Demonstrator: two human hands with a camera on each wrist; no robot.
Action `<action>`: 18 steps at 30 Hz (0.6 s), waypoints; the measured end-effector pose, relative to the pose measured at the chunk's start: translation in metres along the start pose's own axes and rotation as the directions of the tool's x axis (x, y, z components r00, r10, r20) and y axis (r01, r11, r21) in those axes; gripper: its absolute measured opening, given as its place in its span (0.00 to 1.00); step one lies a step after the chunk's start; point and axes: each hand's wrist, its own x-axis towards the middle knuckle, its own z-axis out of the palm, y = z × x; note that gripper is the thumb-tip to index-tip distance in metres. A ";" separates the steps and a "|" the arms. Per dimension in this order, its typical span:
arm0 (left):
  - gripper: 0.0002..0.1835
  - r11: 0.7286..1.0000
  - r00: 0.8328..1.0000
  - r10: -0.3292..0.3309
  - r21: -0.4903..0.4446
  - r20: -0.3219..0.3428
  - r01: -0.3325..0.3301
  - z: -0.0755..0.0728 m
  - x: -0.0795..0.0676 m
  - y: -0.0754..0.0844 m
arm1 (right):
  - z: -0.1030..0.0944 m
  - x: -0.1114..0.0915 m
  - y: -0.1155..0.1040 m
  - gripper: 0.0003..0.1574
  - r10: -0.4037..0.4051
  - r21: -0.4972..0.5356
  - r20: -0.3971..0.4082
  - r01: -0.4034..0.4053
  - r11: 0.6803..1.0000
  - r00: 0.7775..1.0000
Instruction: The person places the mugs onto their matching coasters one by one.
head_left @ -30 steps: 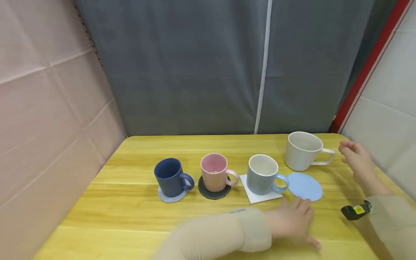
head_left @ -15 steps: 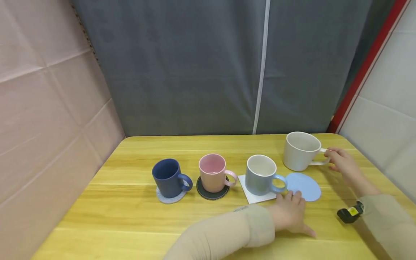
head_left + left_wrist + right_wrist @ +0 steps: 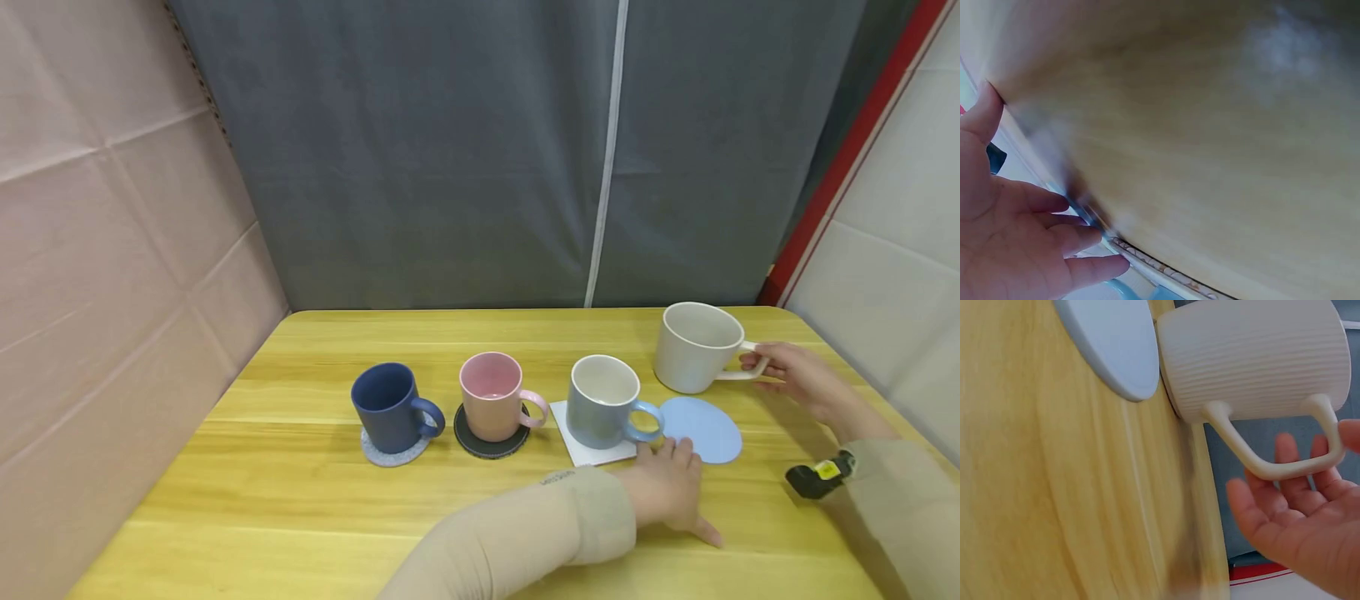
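Note:
My right hand (image 3: 806,383) holds the handle of a wide off-white mug (image 3: 693,354) at the back right of the table. In the right wrist view, the fingers curl behind the ribbed mug's handle (image 3: 1244,447) and the thumb lies at its upper end. Just in front of this mug is a round light-blue coaster (image 3: 708,433). My left hand (image 3: 671,487) lies with spread fingers, fingertips at that coaster's near edge and close to the white square coaster (image 3: 581,446). In the left wrist view its palm (image 3: 1010,244) shows, holding nothing.
A grey-blue mug (image 3: 596,412) stands on the white coaster. Further left, a pink mug (image 3: 491,412) sits on a black coaster (image 3: 480,450), and a dark-blue mug (image 3: 386,417) on a speckled grey coaster (image 3: 390,458). A grey curtain (image 3: 435,167) hangs behind the table.
My right hand has moved left onto the off-white mug's handle and taken hold of it. My left hand has shifted slightly left and come to rest. The mugs stay in place.

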 end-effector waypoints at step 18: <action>0.57 0.999 1.000 0.028 -0.044 -0.003 -0.029 0.002 -0.005 0.008 | 0.003 0.005 -0.003 0.25 0.041 0.075 0.049 -0.045 0.996 0.998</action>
